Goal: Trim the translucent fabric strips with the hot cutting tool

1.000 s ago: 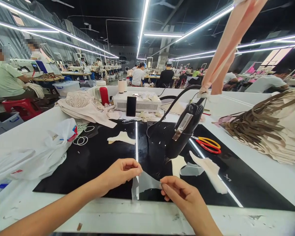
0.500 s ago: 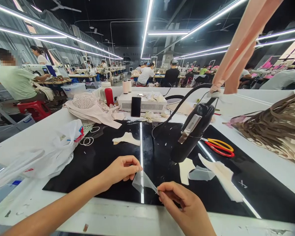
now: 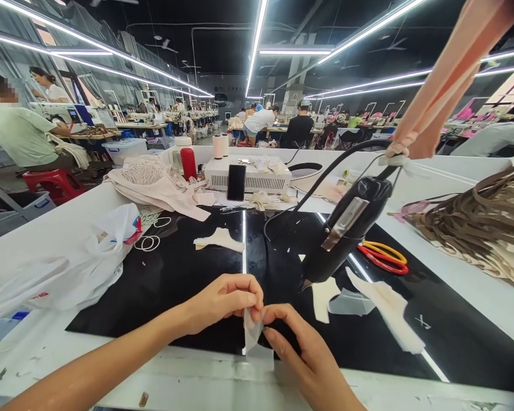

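Note:
A small piece of sheer whitish fabric (image 3: 252, 337) hangs from my fingertips above the front of a black mat (image 3: 163, 285). My left hand (image 3: 229, 302) pinches its upper end between thumb and fingers. Close beside it, my right hand (image 3: 306, 345) has thumb and index finger at the fabric's right edge, closed on it. To the right, a black handheld tool (image 3: 346, 228) hangs tilted from a peach fabric strip (image 3: 445, 85). Under its tip lies a cream cut piece (image 3: 323, 297), next to another sheer piece (image 3: 352, 302) and a cream stack (image 3: 389, 314).
Scissors with red and yellow handles (image 3: 383, 260) lie behind the stack. A cream cut piece (image 3: 218, 240) rests farther back. A white plastic bag (image 3: 94, 268) sits left; a phone (image 3: 236, 182) leans on a white box (image 3: 265, 182). Brown straps (image 3: 480, 217) are heaped right.
My hands have come together, the right one moving left and up toward the left. The sheer fabric, earlier stretched between them, now hangs folded. The black tool has swung slightly right.

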Demonstrator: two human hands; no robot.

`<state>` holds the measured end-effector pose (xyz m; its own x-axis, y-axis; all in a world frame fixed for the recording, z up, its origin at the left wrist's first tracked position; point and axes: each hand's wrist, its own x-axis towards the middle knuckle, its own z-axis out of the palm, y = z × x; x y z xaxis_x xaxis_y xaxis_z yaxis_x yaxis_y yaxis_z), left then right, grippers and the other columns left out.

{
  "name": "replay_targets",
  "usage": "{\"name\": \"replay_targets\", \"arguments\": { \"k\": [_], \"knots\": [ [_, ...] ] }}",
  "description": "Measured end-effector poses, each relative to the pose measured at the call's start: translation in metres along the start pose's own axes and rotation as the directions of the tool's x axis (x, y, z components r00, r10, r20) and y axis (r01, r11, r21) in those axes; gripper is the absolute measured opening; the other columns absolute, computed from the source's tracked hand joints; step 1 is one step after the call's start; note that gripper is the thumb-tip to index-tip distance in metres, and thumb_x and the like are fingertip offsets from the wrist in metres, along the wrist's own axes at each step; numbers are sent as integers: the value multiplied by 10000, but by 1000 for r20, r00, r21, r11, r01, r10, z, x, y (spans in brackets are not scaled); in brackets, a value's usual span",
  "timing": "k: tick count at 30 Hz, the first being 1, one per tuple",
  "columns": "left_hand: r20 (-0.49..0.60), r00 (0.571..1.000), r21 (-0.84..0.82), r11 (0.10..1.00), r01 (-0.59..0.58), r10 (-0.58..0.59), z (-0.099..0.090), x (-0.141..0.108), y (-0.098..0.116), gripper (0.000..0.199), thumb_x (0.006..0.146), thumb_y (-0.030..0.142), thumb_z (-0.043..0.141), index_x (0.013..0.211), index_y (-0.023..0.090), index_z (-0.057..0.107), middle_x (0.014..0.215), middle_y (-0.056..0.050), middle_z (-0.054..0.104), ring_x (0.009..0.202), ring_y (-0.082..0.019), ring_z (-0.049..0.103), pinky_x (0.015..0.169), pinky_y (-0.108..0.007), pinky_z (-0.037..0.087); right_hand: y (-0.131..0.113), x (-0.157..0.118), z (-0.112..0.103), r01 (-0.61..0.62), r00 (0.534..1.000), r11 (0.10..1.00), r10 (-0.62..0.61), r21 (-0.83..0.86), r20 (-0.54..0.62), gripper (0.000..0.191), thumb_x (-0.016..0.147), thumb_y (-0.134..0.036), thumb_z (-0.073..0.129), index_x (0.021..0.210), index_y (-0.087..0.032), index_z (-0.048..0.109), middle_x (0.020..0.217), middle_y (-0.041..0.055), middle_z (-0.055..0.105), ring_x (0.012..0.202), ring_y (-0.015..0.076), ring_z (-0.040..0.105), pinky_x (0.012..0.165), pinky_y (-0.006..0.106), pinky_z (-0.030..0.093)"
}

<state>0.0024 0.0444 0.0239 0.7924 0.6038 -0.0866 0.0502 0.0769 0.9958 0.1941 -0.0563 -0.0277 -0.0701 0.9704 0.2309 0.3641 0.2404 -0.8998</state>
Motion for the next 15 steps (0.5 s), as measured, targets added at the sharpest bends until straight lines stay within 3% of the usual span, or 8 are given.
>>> {"name": "replay_targets", "arguments": {
  "k": [3, 6, 8, 11, 15],
  "knots": [
    [-41, 999, 157, 988, 1, 6, -8, 5, -4, 300, 931, 453, 561, 812, 181, 597, 753, -6, 613, 699, -134, 544, 693, -265, 444, 8, 4, -2, 17, 999, 986, -23, -168, -32, 206, 1037, -372, 527, 934, -283, 682, 836, -4, 691, 734, 177, 645, 684, 278, 521],
    [-82, 995, 328, 944, -30, 60, -17, 7, -13, 208, 926, 360, 618, 826, 184, 660, 807, -7, 638, 760, -150, 542, 744, -276, 441, 17, 9, -5, 93, 992, 946, -114, -312, -51, 178, 1046, -332, 534, 979, -293, 695, 849, -3, 718, 765, 195, 667, 696, 303, 527],
    [-45, 985, 561, 820, -115, 169, -22, 6, -20, 169, 946, 305, 612, 868, 194, 713, 859, -21, 670, 831, -172, 568, 821, -297, 449, 21, 12, -6, 143, 984, 903, -173, -405, -37, 166, 1050, -286, 528, 1007, -281, 688, 873, 8, 738, 779, 212, 680, 710, 330, 535],
    [63, 953, 804, 551, -224, 296, -26, 3, -30, 194, 997, 262, 575, 961, 215, 759, 944, -43, 705, 924, -194, 618, 888, -318, 456, 21, 16, -6, 187, 974, 819, -225, -543, -3, 186, 1052, -214, 501, 1008, -249, 678, 876, 31, 735, 754, 225, 682, 696, 355, 543],
    [109, 925, 863, 427, -270, 365, -30, -1, -39, 194, 1021, 210, 566, 1038, 240, 756, 982, -31, 702, 922, -184, 632, 865, -314, 465, 13, 11, -13, 186, 973, 738, -230, -649, 17, 223, 1056, -168, 468, 1028, -226, 681, 884, 52, 724, 765, 226, 693, 703, 355, 567]
  ]
}}
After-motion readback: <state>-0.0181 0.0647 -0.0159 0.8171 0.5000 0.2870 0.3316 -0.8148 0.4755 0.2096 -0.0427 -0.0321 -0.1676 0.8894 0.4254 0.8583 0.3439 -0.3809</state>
